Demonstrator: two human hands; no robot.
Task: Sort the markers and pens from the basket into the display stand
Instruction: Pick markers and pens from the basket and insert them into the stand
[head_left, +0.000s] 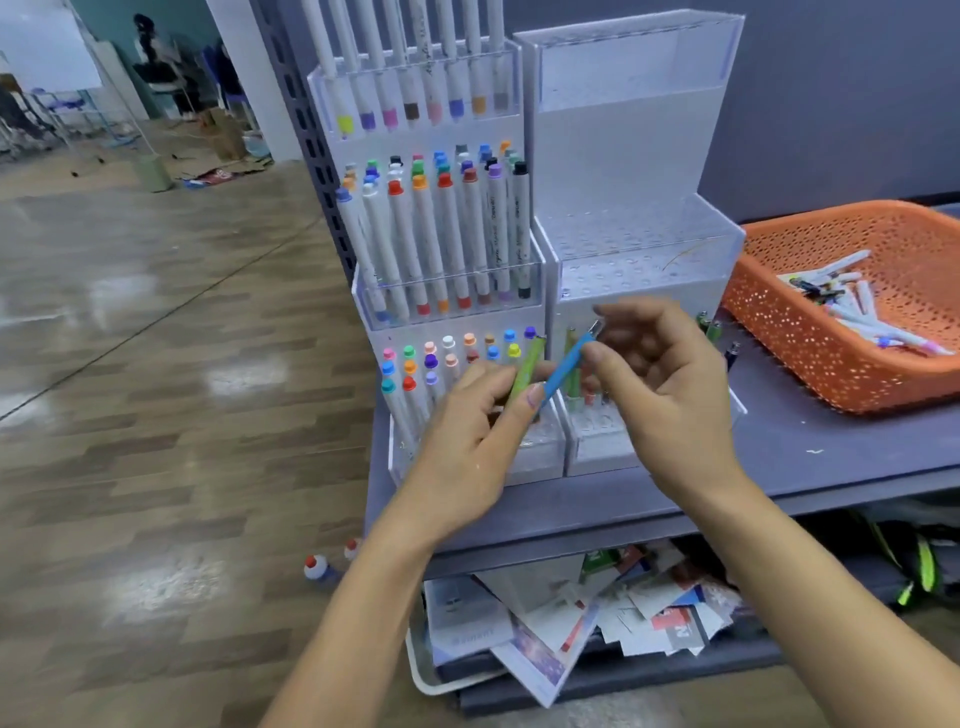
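Note:
My left hand (467, 441) holds a green pen (527, 369) upright between its fingers and also touches the lower end of a blue pen (566, 371). My right hand (660, 384) pinches the blue pen's upper part with thumb and forefinger. Both hands are in front of the lowest tier of the clear display stand (639, 156). The stand's left half is filled with white markers (447, 234) with coloured caps. The right half has mostly bare holes and a few pens behind my right hand. The orange basket (810, 343) at the right holds several pens and markers (862, 312).
The stand and basket sit on a grey shelf (831, 457). Below it a lower shelf holds a tray with loose papers and cards (597, 613). Two small bottles (324, 564) stand on the wooden floor at the left. A dark pen (732, 353) lies beside the stand.

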